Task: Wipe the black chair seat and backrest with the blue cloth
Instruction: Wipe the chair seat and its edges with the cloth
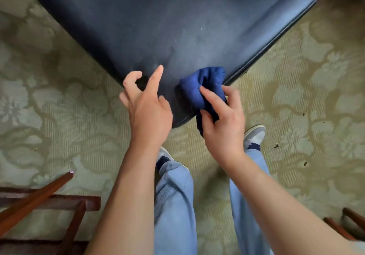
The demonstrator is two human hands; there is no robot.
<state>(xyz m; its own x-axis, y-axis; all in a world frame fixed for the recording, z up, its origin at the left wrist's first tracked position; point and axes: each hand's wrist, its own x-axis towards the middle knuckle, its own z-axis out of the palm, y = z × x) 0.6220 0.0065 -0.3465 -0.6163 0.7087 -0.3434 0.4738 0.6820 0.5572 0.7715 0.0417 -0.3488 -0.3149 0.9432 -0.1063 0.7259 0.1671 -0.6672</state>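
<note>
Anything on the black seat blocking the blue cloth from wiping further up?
Nothing visible does. The bunched blue cloth, gripped by the right hand, sits at the near corner of the dusty black padded chair seat; the left hand hovers beside it.

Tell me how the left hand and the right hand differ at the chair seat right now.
The right hand grips the bunched blue cloth; the left hand holds nothing. The left hand's index finger points out over the black chair seat with the other fingers loosely curled; the right hand's fingers wrap the cloth at the seat's front corner. Both are bare and over that corner.
</note>
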